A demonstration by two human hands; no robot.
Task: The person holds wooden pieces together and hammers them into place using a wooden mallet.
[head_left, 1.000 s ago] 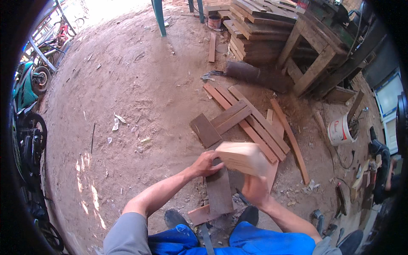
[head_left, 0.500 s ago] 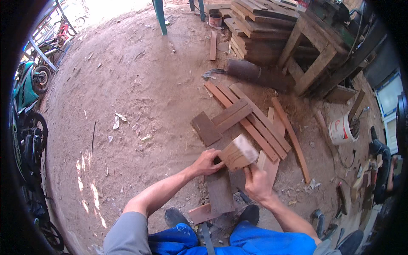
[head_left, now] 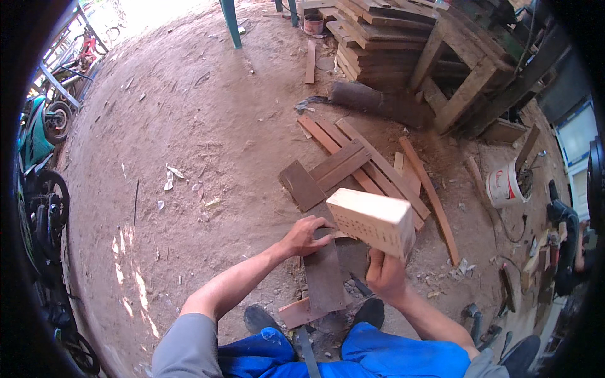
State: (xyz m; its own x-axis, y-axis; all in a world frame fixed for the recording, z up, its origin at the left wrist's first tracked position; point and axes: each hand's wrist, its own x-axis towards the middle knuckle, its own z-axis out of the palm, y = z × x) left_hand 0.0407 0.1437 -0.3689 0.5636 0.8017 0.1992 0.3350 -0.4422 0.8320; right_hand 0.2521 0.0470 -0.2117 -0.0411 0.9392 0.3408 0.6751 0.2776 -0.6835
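Observation:
In my right hand [head_left: 386, 275] is a wooden mallet [head_left: 368, 217] with a pale, blocky head, its handle mostly hidden by my fingers. The mallet head is raised over the far end of a dark brown board [head_left: 325, 280]. My left hand [head_left: 307, 236] grips that board at its far end, thumb on top and fingers over the edge. At its near end, between my feet, the board meets a shorter reddish wooden piece [head_left: 295, 313]. Part of the board's far end is hidden behind the mallet head.
Beyond my hands, several wooden slats [head_left: 378, 167] and a T-shaped pair of dark boards [head_left: 302, 184] lie on the dirt floor. A white bucket [head_left: 506, 184] stands right, below a wooden stand [head_left: 466, 94]. Stacked planks [head_left: 381, 47] are at the back; motorbikes [head_left: 50, 195] line the left.
The mallet has risen from low over the board's far end, its head moving right and turning. My left hand stays on the board with only a slight shift. The view has tilted slightly.

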